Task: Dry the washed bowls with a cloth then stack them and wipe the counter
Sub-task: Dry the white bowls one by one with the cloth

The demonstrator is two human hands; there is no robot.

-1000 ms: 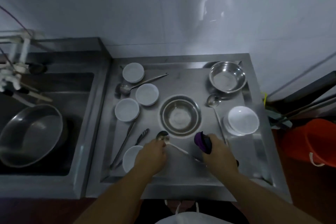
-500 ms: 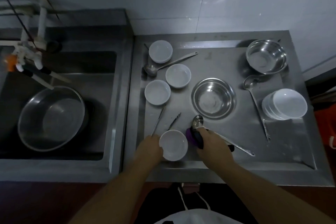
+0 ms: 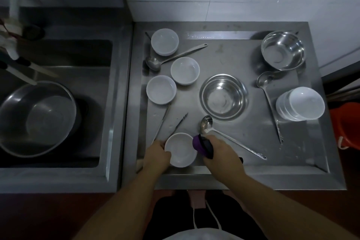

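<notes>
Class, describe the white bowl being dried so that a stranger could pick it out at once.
On the steel counter right of the sink, look to the near edge. The white bowl there is the only one held: left hand grips its rim, right hand brings a purple cloth.

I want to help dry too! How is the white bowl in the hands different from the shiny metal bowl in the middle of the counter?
The white bowl is plain white; the metal bowl is shiny steel. The white bowl looks smaller than the metal bowl. The left hand grips the white bowl's rim, with the right hand holding a purple cloth beside it; the metal bowl sits alone, untouched. Both are round and upright.
</notes>
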